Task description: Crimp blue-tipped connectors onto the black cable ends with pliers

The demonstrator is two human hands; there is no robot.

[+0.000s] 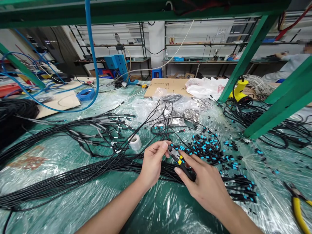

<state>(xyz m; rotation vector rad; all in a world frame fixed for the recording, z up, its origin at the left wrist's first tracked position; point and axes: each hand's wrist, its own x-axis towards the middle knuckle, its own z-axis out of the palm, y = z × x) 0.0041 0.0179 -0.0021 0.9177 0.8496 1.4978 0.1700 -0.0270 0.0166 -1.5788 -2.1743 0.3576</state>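
My right hand (207,183) is closed around small pliers (180,162) with black and yellow handles, their jaws pointing up-left. My left hand (153,161) pinches the end of a thin black cable right at the jaws, thumb and fingers pressed together. Under both hands lies a thick bundle of black cables (73,177) running left across the green, plastic-covered table (156,208). Just beyond the pliers sits a pile of black and blue connectors (207,148).
A small roll of white tape (135,142) lies left of my hands. Yellow-handled pliers (297,208) rest at the right edge. Green frame struts (275,107) slant down at right. Clear plastic bags (175,107), a cardboard box (170,86) and blue hoses (94,65) lie farther back. Another person's sleeve (290,65) shows far right.
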